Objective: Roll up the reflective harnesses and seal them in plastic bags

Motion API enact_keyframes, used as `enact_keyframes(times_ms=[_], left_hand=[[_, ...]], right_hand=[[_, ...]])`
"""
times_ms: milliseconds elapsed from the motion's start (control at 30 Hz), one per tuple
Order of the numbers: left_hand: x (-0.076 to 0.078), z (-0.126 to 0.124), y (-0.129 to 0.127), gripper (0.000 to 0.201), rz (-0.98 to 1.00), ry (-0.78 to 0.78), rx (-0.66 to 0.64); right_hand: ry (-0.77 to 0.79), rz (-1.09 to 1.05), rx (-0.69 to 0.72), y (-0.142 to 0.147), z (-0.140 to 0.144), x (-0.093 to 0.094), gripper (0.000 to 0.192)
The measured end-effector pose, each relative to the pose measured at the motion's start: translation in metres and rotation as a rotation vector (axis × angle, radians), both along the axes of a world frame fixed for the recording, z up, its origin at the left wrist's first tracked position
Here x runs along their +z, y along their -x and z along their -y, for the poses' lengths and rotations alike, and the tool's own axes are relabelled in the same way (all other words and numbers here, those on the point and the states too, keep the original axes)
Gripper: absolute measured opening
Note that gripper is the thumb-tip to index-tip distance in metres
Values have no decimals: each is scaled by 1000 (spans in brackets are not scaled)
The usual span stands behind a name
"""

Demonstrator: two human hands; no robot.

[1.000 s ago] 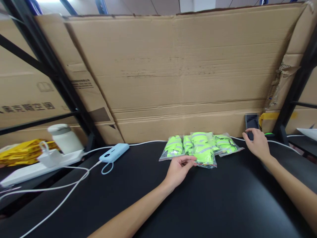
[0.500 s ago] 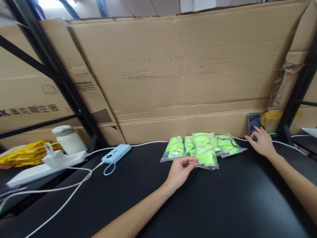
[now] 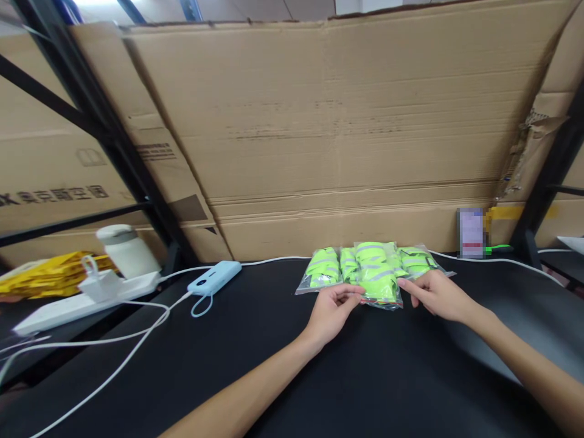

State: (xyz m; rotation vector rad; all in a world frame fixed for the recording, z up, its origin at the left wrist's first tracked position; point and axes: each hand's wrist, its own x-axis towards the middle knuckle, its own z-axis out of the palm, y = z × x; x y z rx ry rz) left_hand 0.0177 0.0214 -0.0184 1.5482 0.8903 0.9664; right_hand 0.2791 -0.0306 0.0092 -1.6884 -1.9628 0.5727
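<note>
Several clear plastic bags of fluorescent yellow-green bands with silver reflective stripes lie in a row on the black tabletop. My left hand [image 3: 335,313] is closed in a pinch on the near left corner of the front bag [image 3: 376,274], by its red seal line. Thumb and fingers of my right hand [image 3: 440,297] are apart at the right edge of that same bag, close to or touching it. Another bag [image 3: 323,267] lies behind my left hand, and a further bag [image 3: 417,260] sits partly behind my right hand.
A phone [image 3: 472,234] with a lit, blurred screen leans on the cardboard wall [image 3: 342,121]. To the left are a light blue power bank [image 3: 214,278], a white power strip [image 3: 55,313] with cables, a white bottle [image 3: 128,250] and yellow packets [image 3: 50,274]. Black frame posts [image 3: 132,170] stand at both sides.
My right hand has moved left from the phone to the front bag's right edge. The phone's screen has gone from dark to lit. My left hand keeps its pinch.
</note>
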Motion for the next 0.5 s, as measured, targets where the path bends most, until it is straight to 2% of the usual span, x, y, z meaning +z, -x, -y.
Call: enact_keyframes(times_ms=[133, 267, 433, 500], left_hand=[[3, 2, 0, 22, -9, -1, -2], [3, 1, 0, 24, 8, 3, 1], [4, 1, -1, 44, 146, 141, 30], [7, 2, -1, 44, 166, 241, 28]], right_hand=[[223, -226, 58, 4, -1, -8, 72], [373, -479, 140, 14, -2, -18, 60], [358, -713, 55, 28, -1, -18, 50], [348, -794, 21, 29, -1, -17, 47]])
